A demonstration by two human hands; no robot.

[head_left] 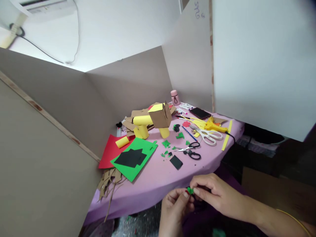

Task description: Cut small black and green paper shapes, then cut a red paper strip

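Note:
A small cut green paper piece (190, 190) is pinched between my two hands, just off the table's front edge. My left hand (176, 207) grips it from the left with thumb and forefinger, and a bit of red shows at those fingertips. From the right, the fingers of my right hand (213, 194) close on the same piece. On the table beyond lie black-handled scissors (191, 150), green paper scraps (166, 144) and a black paper rectangle (176, 162). Farther back stands a figure with a cardboard box head (160, 118) and a yellow paper tube body (143, 120).
Green paper (133, 174) and red paper (106, 154) lie at the left, near cardboard strips (108, 179). White scissors (209, 136), a yellow glue gun (216, 125), a phone (200, 113) and a pink bottle (174, 98) are at the right and back. Panels (133, 82) surround the table.

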